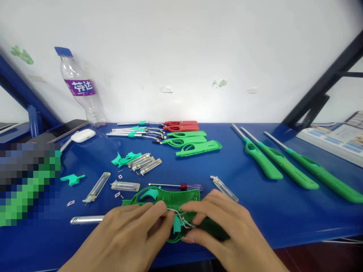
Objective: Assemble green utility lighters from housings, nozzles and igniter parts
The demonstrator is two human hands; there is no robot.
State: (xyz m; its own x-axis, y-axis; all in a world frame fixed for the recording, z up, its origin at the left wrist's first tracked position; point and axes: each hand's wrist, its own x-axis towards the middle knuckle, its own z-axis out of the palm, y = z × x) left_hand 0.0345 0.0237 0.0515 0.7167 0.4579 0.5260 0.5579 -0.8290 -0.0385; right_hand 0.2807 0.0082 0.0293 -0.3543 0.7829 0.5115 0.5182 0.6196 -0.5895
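Note:
An opened green lighter casing (181, 198) lies at the table's front, its halves spread apart. White wires (179, 216) and a teal trigger piece (177, 224) show inside. My left hand (136, 230) is closed at the casing's left part, thumb and index finger pinching the white wires. My right hand (227, 223) curls over the right part, fingertips around a small piece at the wire ends that I cannot make out. A metal lighter tube (86, 220) sticks out left, partly beneath my left hand. Just behind the casing lies a screwdriver (193, 187).
Clear fuel tanks (124, 186), teal parts (73, 179) and small pieces are scattered left of centre. Green shells (198, 149) and red shells (181, 126) lie at the back. Several long green lighters (295, 172) rest right. A bottle (82, 88) stands back left near a white case (83, 135).

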